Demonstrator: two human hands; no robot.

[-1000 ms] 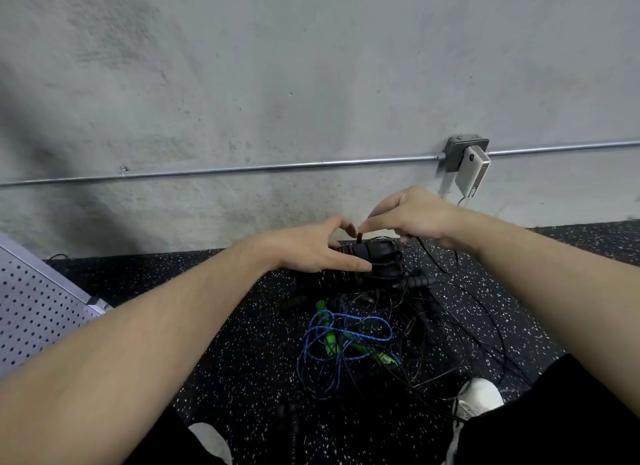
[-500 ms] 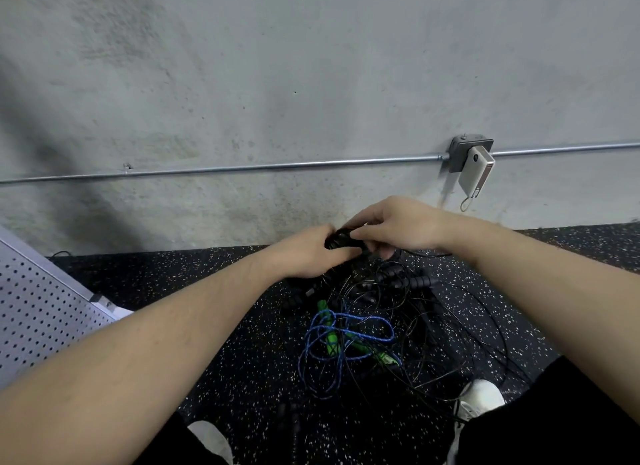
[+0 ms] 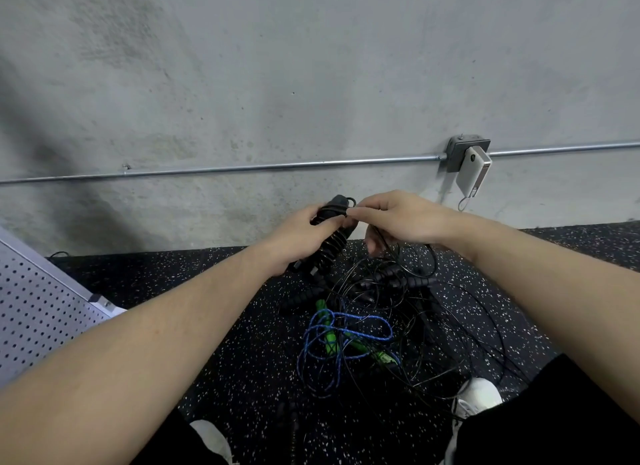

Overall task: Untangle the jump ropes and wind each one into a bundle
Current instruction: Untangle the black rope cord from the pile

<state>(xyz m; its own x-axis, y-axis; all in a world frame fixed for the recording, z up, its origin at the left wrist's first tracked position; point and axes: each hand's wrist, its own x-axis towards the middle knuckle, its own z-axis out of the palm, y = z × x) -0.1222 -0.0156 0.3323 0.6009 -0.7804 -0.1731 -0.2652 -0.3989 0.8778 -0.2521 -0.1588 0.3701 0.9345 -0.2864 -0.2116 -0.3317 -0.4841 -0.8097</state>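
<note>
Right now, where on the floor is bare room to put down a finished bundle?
The black speckled rubber floor lies bare between the perforated grey metal panel and the tangled pile of thin black cords. It is crowded around the blue braided rope and beside the white shoe.

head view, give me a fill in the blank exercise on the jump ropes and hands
1. The left hand holds a ribbed black ____ lifted off the floor.
2. The right hand pinches a thin black ____ at that grip's top end.
3. In the tangle on the floor, the blue rope lies with handles coloured ____.
4. A metal ____ runs along the wall to a grey box.

Missing words: handle; cord; green; pipe
</note>
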